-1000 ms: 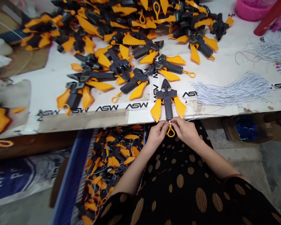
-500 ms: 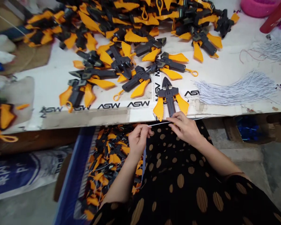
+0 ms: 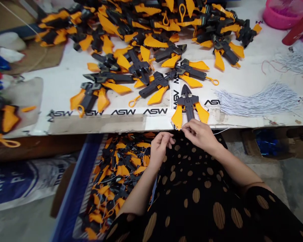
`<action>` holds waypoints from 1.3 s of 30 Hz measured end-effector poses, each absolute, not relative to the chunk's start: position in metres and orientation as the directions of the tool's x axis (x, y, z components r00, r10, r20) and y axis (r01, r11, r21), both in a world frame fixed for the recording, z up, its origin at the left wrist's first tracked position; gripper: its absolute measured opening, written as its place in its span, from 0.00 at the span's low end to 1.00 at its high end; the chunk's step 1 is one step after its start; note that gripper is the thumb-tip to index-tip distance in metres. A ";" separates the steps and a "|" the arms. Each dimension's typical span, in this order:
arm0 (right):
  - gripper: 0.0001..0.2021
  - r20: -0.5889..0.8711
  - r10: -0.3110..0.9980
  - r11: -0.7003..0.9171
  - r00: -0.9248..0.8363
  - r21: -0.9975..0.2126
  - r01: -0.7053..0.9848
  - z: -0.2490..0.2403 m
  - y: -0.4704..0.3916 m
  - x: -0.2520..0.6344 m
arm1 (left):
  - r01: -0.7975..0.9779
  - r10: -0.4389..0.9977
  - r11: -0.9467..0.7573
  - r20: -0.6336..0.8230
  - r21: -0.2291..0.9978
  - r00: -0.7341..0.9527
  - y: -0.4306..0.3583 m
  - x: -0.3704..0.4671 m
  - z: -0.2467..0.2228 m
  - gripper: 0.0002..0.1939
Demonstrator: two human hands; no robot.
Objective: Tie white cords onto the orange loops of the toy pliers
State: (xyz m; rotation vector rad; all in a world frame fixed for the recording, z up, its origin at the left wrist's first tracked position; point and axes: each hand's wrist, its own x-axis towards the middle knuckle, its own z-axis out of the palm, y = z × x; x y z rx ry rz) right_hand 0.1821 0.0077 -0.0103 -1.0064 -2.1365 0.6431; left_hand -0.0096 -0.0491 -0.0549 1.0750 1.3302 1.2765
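A black and orange plastic toy (image 3: 189, 105) with a pointed tip and two orange wings lies at the table's front edge. My right hand (image 3: 200, 134) is at its lower end, fingers pinched on a thin white string (image 3: 223, 130) whose tail trails to the right. The short front end of the string is close to the tip of the toy's left wing (image 3: 177, 117); whether it passes through a hole there I cannot tell. Just left of it and below the edge, my left hand (image 3: 161, 144) has its fingers curled together; anything between them is hidden.
Many similar toys (image 3: 156, 84) lie across the table and heap at the back. A bundle of white strings (image 3: 259, 101) rests to the right. Below the edge stands a blue crate (image 3: 74, 188) full of such toys. A pink basket (image 3: 280, 15) is at the back right.
The white string that was stretched between my hands no longer shows at my left hand. My right hand has brought its end near the left wing tip. The whole view has shifted slightly.
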 end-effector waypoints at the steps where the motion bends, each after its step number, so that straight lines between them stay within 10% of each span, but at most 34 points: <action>1: 0.07 0.331 0.813 0.571 -0.479 -0.615 0.544 -0.006 0.011 0.184 | -0.031 0.986 0.067 -0.071 0.997 -0.148 -0.046 -0.009 -0.057 0.17; 8: 0.12 0.091 0.820 0.565 -0.565 -0.288 0.773 0.004 0.024 0.174 | -0.070 0.985 0.097 -0.106 0.993 -0.139 -0.029 0.002 -0.071 0.26; 27: 0.14 0.061 0.807 0.580 -0.588 -0.274 0.767 0.000 0.026 0.166 | -0.086 0.989 0.093 -0.102 0.992 -0.105 -0.022 0.003 -0.089 0.25; 39: 0.14 0.147 0.765 0.641 -0.627 -0.267 0.720 -0.007 0.020 0.179 | 0.202 0.996 0.048 -0.031 0.978 -0.089 -0.025 -0.029 -0.056 0.13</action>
